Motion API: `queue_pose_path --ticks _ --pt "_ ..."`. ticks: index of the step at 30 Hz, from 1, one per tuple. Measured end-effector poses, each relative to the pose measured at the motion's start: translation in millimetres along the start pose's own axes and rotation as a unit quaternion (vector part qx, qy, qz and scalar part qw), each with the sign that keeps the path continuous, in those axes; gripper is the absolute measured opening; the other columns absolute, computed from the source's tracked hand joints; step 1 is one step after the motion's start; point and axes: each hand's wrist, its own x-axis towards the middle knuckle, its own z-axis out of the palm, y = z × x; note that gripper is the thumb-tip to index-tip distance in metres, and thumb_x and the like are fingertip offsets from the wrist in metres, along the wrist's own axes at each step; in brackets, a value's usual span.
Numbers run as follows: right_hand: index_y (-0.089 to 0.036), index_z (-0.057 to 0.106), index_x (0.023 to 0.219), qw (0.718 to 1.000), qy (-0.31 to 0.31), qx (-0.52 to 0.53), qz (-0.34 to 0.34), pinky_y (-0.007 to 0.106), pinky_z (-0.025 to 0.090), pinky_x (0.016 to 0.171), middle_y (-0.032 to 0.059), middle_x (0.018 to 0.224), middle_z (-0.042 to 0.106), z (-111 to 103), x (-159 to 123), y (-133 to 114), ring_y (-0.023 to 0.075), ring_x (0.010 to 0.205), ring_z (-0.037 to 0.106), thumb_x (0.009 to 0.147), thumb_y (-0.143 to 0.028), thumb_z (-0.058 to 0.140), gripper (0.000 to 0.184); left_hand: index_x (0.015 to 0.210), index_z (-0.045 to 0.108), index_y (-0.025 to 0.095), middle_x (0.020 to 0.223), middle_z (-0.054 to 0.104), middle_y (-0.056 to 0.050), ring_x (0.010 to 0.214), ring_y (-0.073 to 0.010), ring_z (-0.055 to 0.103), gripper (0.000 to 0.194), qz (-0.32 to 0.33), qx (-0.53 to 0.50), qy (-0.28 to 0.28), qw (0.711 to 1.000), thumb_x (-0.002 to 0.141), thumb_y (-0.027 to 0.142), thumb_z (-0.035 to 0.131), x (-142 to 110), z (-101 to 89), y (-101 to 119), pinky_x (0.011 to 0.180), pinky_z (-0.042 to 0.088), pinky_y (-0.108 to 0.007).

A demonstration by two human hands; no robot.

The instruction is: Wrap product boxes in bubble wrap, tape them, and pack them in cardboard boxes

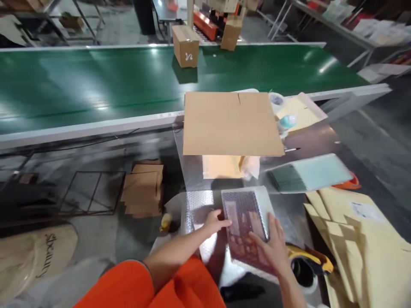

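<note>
A flat dark-reddish item lies inside a clear bubble-wrap bag (pixel 245 252) on the metal worktable, with a whitish sheet or bag showing along its right side. My left hand (pixel 213 223) is at the bag's left edge, its thumb over the border and its other fingers partly hidden. Across the right side rests my right hand (pixel 272 246), thumb stretched over the wrap and fingers extended along the edge. More bubble wrap (pixel 199 209) spreads to the left of my left hand. Beyond the bag, a cardboard sheet (pixel 231 124) sits above a yellowish padded envelope (pixel 221 167).
A green conveyor belt (pixel 128 85) carrying a cardboard box (pixel 186 47) runs behind the table. Padded mailers (pixel 369 239) pile at right, beside a yellow-and-black tape dispenser (pixel 308 265). Pale-green sheets (pixel 314 171) lie at mid-right. Folded cartons (pixel 144 188) are stacked lower left.
</note>
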Motion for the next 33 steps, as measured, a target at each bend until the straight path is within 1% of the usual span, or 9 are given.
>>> queue_pose_path --ticks 4,10,12,14,16,18,28,31,33 --pt "-0.025 0.026 0.152 0.994 0.039 -0.093 0.035 0.076 0.019 0.102 0.0144 0.160 0.016 22 -29 -40 0.0489 0.142 0.016 0.074 -0.067 0.048 0.091 0.100 0.066 0.016 0.101 0.069 -0.010 0.099 -0.0259 0.062 0.026 0.046 0.129 0.086 0.987 0.077 0.028 0.063 -10 -0.4 -7 0.094 0.045 -0.039" --pt "-0.019 0.026 0.152 0.978 0.128 -0.166 0.007 0.081 0.014 0.096 0.0212 0.158 0.014 64 -62 -82 0.0530 0.140 0.009 0.086 -0.057 0.036 0.076 0.117 0.064 0.013 0.141 0.050 -0.019 0.133 -0.0372 0.042 0.048 0.090 0.283 0.061 0.953 0.069 0.016 0.063 -41 -33.0 -17 0.115 0.026 -0.050" --pt "-0.017 0.026 0.152 0.975 0.137 -0.174 -0.005 0.082 0.014 0.095 0.0226 0.158 0.014 71 -66 -86 0.0538 0.139 0.006 0.087 -0.057 0.034 0.076 0.126 0.061 0.013 0.154 0.034 -0.017 0.143 -0.0398 0.023 0.062 0.133 0.377 0.009 0.917 0.064 0.015 0.067 -57 -52.9 -20 0.119 0.009 -0.057" --pt "-0.017 0.025 0.152 0.973 0.148 -0.177 -0.011 0.082 0.014 0.094 0.0234 0.157 0.015 75 -68 -88 0.0530 0.140 0.004 0.087 -0.057 0.034 0.076 0.138 0.050 0.013 0.158 0.024 -0.018 0.147 -0.0384 0.012 0.071 0.174 0.500 -0.049 0.847 0.068 0.019 0.064 -71 -71.2 -21 0.116 -0.003 -0.064" --pt "-0.016 0.026 0.152 0.970 0.161 -0.181 -0.018 0.082 0.014 0.094 0.0241 0.157 0.016 78 -69 -90 0.0518 0.141 0.003 0.088 -0.055 0.034 0.075 0.145 0.038 0.014 0.159 0.021 -0.018 0.148 -0.0359 0.011 0.072 0.193 0.590 -0.083 0.780 0.076 0.021 0.056 -80 -85.3 -21 0.113 -0.004 -0.069" --pt "-0.015 0.027 0.151 0.965 0.176 -0.191 -0.024 0.082 0.015 0.094 0.0248 0.157 0.016 80 -72 -94 0.0512 0.141 0.001 0.089 -0.052 0.033 0.072 0.146 0.036 0.016 0.159 0.022 -0.017 0.148 -0.0339 0.012 0.068 0.200 0.616 -0.089 0.756 0.080 0.022 0.051 -84 -94.4 -22 0.113 -0.003 -0.070" --pt "-0.014 0.026 0.152 0.964 0.148 -0.221 -0.002 0.079 0.017 0.096 0.0245 0.157 0.014 78 -72 -103 0.0543 0.139 0.006 0.086 -0.042 0.049 0.075 0.141 0.046 0.018 0.159 0.024 -0.016 0.148 -0.0347 0.014 0.061 0.202 0.678 -0.136 0.693 0.080 0.019 0.053 -87 -113.2 -22 0.114 0.003 -0.069" --pt "-0.017 0.035 0.148 0.979 0.151 -0.136 -0.021 0.079 0.008 0.099 0.0213 0.158 0.018 74 -68 -95 0.0531 0.141 0.005 0.080 -0.049 0.054 0.077 0.124 0.061 0.022 0.151 0.041 -0.012 0.142 -0.0319 0.031 0.048 0.198 0.646 -0.128 0.726 0.076 0.020 0.060 -93 -127.9 -21 0.117 0.018 -0.057" --pt "-0.019 0.049 0.138 0.984 0.172 -0.015 -0.037 0.072 0.009 0.107 0.0168 0.153 0.033 66 -72 -81 0.0461 0.141 0.017 0.077 -0.056 0.052 0.072 0.114 0.066 0.022 0.132 0.059 -0.009 0.126 -0.0249 0.050 0.036 0.181 0.622 -0.094 0.756 0.079 0.021 0.056 -94 -141.5 -21 0.110 0.036 -0.042"
